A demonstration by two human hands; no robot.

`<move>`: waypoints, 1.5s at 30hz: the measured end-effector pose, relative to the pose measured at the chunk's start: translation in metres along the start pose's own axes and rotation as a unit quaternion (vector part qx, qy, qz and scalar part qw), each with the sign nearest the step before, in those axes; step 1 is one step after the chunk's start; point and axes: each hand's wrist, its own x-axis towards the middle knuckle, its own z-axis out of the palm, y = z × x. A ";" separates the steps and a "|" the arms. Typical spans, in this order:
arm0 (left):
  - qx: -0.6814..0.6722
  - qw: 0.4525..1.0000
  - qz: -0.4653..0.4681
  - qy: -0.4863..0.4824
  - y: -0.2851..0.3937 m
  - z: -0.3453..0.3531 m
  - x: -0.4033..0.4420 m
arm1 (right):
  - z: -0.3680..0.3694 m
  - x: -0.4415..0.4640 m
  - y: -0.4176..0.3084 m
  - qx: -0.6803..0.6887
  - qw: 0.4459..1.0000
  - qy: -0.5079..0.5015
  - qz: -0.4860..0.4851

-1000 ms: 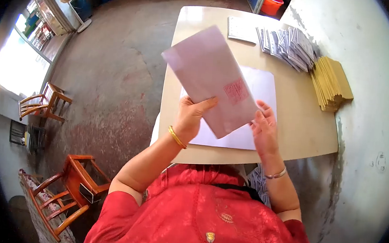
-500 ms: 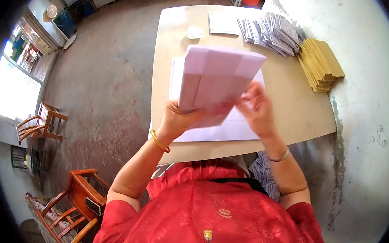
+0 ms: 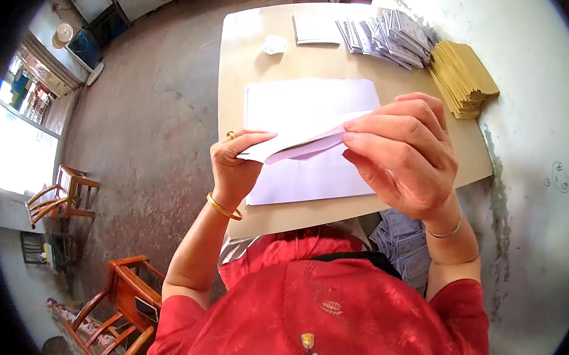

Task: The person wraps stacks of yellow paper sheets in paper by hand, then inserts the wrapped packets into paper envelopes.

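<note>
Fingers of the right hand (image 3: 408,153) meet the edge of a folded paper (image 3: 317,137), their grip unclear, as the left hand (image 3: 236,161) clasps it above a white sheet (image 3: 310,97) on the tabletop (image 3: 247,49). Beyond lie pale packets (image 3: 386,39) and a yellow-brown stack (image 3: 466,78).

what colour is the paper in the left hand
White, tinged pale lilac on its shaded parts; the paper shows in the head view.

Single head-worn view, wide fisheye, facing forward and down, table (image 3: 312,63) close below
</note>
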 end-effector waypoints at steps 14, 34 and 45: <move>0.003 0.999 0.037 0.011 -0.003 -0.002 -0.004 | -0.009 0.000 -0.020 -0.025 0.997 -0.075 -0.015; -0.038 0.996 0.084 0.004 -0.001 0.000 -0.002 | 0.003 0.002 -0.040 -0.003 0.989 -0.145 -0.010; -0.095 0.995 0.014 -0.018 -0.001 0.002 -0.010 | 0.007 -0.003 -0.041 -0.035 0.989 -0.143 -0.010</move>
